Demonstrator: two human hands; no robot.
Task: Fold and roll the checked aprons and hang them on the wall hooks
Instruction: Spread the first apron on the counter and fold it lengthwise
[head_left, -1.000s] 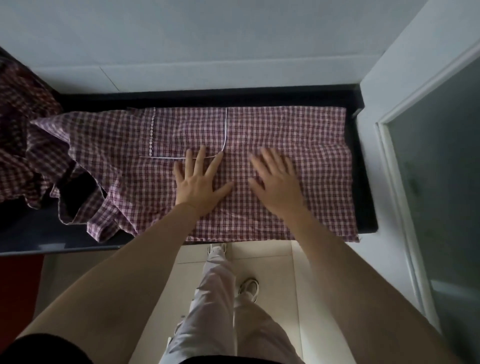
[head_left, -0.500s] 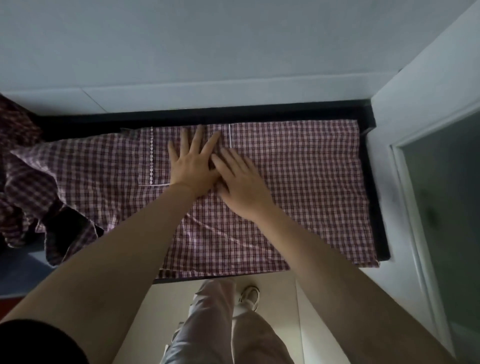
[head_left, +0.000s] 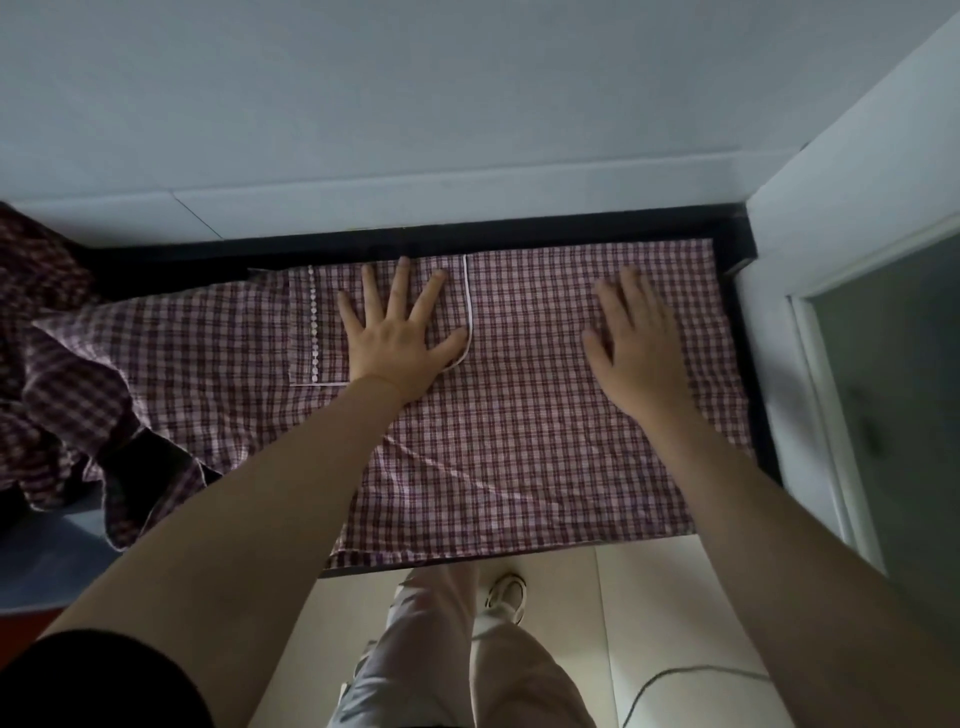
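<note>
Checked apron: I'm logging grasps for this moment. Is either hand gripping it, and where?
Neither. The left hand lies flat on the checked apron over its pocket, and the right hand lies flat farther right; fingers straight, no grip.
</note>
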